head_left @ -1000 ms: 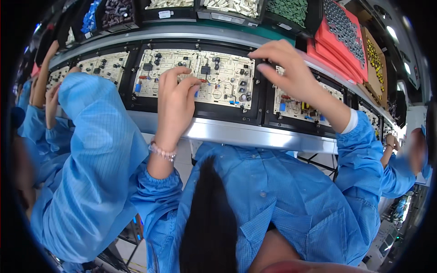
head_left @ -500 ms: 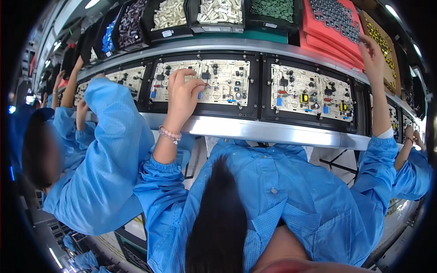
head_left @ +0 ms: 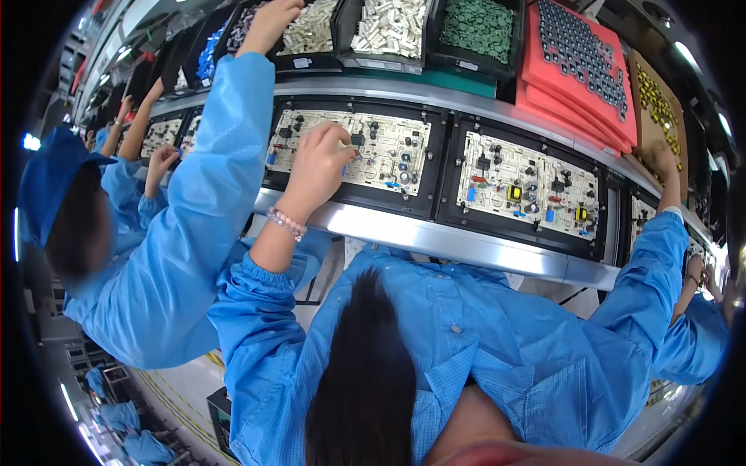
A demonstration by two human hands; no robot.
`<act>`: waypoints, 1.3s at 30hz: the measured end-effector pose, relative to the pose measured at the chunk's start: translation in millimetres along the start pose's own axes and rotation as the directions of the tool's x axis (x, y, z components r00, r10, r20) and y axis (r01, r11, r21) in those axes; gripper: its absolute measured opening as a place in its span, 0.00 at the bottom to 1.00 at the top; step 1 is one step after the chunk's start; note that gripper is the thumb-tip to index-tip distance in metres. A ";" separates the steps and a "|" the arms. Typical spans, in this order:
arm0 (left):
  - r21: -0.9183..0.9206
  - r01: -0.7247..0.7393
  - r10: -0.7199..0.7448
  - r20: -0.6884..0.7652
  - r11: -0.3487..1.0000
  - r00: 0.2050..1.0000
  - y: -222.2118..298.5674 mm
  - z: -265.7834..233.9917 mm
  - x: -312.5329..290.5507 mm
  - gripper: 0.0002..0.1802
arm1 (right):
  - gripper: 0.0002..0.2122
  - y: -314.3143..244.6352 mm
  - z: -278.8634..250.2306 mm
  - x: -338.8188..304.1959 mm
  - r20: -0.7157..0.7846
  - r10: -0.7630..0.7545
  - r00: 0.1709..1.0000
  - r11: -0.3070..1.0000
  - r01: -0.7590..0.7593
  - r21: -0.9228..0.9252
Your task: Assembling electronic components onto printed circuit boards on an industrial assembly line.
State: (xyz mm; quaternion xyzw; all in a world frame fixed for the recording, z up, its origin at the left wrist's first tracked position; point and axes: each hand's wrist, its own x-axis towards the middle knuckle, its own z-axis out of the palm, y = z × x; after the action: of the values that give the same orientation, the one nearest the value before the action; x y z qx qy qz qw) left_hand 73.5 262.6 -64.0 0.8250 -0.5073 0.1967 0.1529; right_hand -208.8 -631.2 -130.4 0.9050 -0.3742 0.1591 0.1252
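My left hand, with a beaded bracelet at the wrist, is over the left pale circuit board. Its thumb and fingers are pinched together at the board's middle; whatever they hold is too small to make out. Far to the right, my right hand reaches to the near end of a cardboard tray of yellow-and-black parts. The fingers there are small and partly hidden. Between my hands lies a second circuit board, carrying black, blue, red and yellow components, in a black frame.
Behind the metal rail stand bins of white parts and green discs. Red foam sheets bear rows of grey parts. At my left, a co-worker's arm stretches across the line to the bins.
My right hand has moved from beside the grey parts on the foam to the yellow-and-black parts, nearer me. My left hand stays at the board. The co-worker's arm has risen to the bins.
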 end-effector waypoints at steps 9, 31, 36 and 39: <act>-0.125 0.076 -0.081 -0.036 0.989 0.996 -1.3 12.3 6.6 0.07 | 0.27 -9.5 -23.5 -13.1 -0.323 0.123 0.938 0.979 -0.169 -0.117; -0.285 0.123 -0.135 -0.021 0.951 0.991 -1.4 -11.2 49.0 0.09 | 0.22 -135.7 -72.6 -8.0 -0.100 0.248 0.964 0.950 -0.222 0.221; -0.226 -0.045 -0.009 -0.231 0.973 0.973 -13.2 12.1 135.3 0.06 | 0.25 -133.7 -81.0 -19.2 -0.032 0.420 0.907 0.201 -0.058 0.978; -0.136 0.050 -0.084 -0.256 0.989 0.963 -66.2 51.1 169.9 0.12 | 0.22 -205.4 -161.3 -51.9 0.012 0.183 0.983 0.216 -0.052 0.975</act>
State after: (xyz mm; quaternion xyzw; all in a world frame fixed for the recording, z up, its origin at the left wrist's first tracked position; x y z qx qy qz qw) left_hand 210.9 136.6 -30.8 0.7971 -0.4662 0.2653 0.2776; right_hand -127.6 -400.8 -24.2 0.7452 -0.2542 0.4135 -0.4573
